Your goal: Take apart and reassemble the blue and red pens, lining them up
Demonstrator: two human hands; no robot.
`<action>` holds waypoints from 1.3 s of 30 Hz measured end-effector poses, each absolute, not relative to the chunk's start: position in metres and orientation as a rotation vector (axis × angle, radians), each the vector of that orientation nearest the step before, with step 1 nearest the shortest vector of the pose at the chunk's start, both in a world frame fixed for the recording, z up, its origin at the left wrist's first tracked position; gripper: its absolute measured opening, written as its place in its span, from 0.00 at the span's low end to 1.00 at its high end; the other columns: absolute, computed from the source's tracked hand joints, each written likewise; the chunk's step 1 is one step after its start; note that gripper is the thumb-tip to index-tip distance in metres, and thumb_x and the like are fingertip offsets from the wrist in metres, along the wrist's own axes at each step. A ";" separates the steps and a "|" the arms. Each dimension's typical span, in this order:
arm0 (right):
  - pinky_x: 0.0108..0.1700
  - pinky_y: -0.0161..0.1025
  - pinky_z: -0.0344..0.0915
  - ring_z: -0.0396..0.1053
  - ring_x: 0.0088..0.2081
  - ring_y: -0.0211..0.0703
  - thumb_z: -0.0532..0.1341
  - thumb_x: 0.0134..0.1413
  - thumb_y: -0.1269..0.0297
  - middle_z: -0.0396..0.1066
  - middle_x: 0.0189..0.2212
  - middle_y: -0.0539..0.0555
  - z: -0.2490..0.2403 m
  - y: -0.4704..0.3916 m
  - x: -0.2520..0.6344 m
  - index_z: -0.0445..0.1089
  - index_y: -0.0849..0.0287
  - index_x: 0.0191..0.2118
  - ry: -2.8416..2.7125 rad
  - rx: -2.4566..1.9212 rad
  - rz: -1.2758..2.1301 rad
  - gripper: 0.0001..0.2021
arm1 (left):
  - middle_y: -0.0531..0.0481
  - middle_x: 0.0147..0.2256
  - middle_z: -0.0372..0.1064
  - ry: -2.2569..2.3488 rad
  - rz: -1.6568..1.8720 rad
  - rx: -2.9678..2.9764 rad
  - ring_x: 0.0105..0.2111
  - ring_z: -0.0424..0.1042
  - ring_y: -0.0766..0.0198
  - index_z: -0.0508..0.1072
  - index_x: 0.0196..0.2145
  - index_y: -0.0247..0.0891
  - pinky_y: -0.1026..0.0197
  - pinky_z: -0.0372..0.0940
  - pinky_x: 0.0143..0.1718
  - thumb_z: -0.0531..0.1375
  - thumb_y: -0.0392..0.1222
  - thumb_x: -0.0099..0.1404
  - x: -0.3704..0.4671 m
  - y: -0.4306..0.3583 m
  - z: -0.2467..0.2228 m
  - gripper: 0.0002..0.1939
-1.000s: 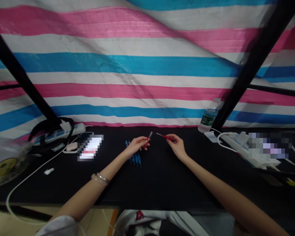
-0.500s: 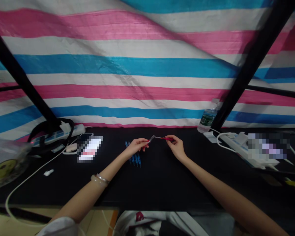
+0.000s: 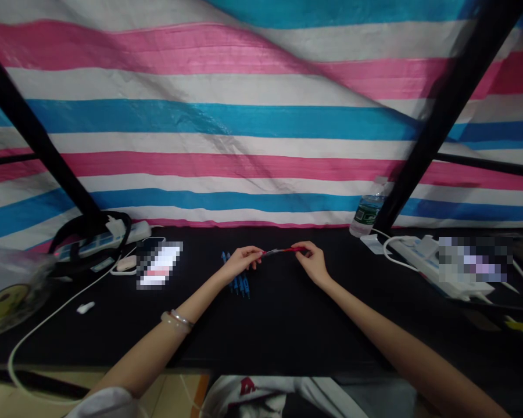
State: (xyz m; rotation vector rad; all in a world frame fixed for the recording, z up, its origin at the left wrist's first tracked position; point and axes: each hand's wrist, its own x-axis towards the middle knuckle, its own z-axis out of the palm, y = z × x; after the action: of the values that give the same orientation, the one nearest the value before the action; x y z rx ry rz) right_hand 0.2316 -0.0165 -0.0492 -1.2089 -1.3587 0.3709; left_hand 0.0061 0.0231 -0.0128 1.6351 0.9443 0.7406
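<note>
Near the middle of the black table (image 3: 287, 325), my left hand (image 3: 243, 260) pinches the left end of a thin red and silver pen-like piece (image 3: 271, 252). My right hand (image 3: 312, 260) grips a red pen part (image 3: 297, 249) on the other side. The two pieces lie in one line and seem to meet between the hands; whether they are joined is too small to tell. Several blue pens (image 3: 240, 285) lie side by side on the table, partly under my left hand and wrist.
A phone (image 3: 160, 264), white earphone case (image 3: 125, 263), power strip (image 3: 135, 232) and plastic bag (image 3: 13, 290) are on the left. At the right are a water bottle (image 3: 366, 213), another power strip (image 3: 422, 261) and cables. A striped sheet (image 3: 244, 122) hangs behind.
The silver piece in my left hand has swung from slanting upward to nearly level, in line with the red part. My right hand has moved down very slightly.
</note>
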 end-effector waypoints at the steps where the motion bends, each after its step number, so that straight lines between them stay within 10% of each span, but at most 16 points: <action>1: 0.27 0.36 0.58 0.67 0.35 0.45 0.56 0.42 0.70 0.71 0.34 0.55 -0.048 -0.018 0.231 0.73 0.58 0.31 -1.396 -1.200 0.343 0.10 | 0.52 0.25 0.67 0.944 0.749 1.632 0.19 0.63 0.73 0.72 0.37 0.33 0.69 0.50 0.18 0.58 0.48 0.56 0.006 0.023 -0.013 0.16; 7: 0.40 0.42 0.61 0.67 0.35 0.43 0.57 0.45 0.71 0.73 0.33 0.52 -0.045 -0.024 0.226 0.73 0.55 0.35 -1.560 -1.174 0.230 0.11 | 0.52 0.25 0.66 0.943 0.769 1.620 0.20 0.64 0.73 0.71 0.35 0.33 0.70 0.51 0.19 0.57 0.48 0.58 0.007 0.022 -0.012 0.15; 39: 0.39 0.43 0.63 0.68 0.34 0.44 0.59 0.50 0.64 0.73 0.32 0.54 -0.038 -0.032 0.219 0.72 0.55 0.37 -1.694 -1.091 0.223 0.08 | 0.51 0.25 0.67 0.960 0.822 1.556 0.21 0.65 0.72 0.71 0.36 0.33 0.70 0.53 0.19 0.57 0.49 0.59 0.007 0.025 -0.011 0.16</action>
State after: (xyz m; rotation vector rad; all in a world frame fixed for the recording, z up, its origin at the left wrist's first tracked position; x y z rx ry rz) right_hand 0.2189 -0.0318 -0.0384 -1.0912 -1.6938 0.2229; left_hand 0.0066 0.0253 -0.0115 1.5563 0.9602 0.8221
